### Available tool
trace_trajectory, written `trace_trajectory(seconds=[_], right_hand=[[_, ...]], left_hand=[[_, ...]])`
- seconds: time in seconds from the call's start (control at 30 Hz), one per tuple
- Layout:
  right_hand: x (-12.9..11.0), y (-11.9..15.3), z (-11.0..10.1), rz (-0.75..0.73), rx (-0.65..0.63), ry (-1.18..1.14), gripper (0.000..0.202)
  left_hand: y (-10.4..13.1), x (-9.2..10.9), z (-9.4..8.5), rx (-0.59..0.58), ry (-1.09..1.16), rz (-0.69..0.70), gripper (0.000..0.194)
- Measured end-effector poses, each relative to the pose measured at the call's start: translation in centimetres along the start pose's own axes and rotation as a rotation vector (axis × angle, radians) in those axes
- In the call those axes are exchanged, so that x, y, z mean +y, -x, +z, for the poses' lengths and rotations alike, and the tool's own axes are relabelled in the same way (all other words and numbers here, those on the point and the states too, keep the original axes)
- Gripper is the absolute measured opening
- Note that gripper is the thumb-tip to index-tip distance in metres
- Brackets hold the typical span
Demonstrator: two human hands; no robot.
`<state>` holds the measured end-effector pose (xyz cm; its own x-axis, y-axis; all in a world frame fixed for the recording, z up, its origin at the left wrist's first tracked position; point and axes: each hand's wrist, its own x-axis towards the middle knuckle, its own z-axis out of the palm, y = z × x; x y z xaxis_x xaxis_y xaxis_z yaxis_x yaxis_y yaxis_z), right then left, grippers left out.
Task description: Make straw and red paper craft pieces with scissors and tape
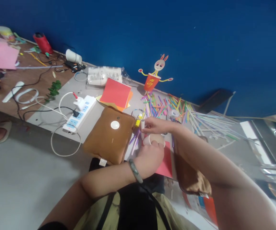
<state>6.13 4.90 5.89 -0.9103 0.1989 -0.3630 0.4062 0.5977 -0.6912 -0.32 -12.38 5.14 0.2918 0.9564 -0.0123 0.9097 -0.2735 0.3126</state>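
Note:
My left hand (151, 159), with a bangle at its wrist, has its fingers closed on a pale paper cup (157, 139). The cup is tilted over a sheet of red paper (166, 163). Just beyond it, my right hand (155, 125) pinches a short white tube (143, 125), held roughly upright; its exact kind is unclear. Close to that tube lies a yellow object (138, 120), too small to name. Purple straws (135, 140) rest between the cup and a brown cushion (109, 134).
Against the blue wall stands a red cup with a rabbit figure (151, 82). Cut straws (161, 103) spread beside it. Red paper sheets (116, 92), stacked white cups (105, 76) and a power strip (79, 114) with trailing cables lie to the left.

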Motion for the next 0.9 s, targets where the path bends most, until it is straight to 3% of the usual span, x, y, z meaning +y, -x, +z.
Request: trace_trajectory(seconds=[0.2, 0.53, 0.9], right_hand=[[0.5, 0.3, -0.2, -0.015, 0.019, 0.068, 0.035], [1.5, 2.1, -0.3, 0.060, 0.160, 0.093, 0.042], [3.1, 5.7, 1.9, 0.203, 0.389, -0.031, 0.050]], left_hand=[[0.0, 0.0, 0.1, -0.017, -0.004, -0.005, 0.028], [0.0, -0.1, 0.5, 0.023, -0.030, 0.012, 0.022], [0.3, -0.4, 0.0, 0.026, -0.081, 0.062, 0.026]])
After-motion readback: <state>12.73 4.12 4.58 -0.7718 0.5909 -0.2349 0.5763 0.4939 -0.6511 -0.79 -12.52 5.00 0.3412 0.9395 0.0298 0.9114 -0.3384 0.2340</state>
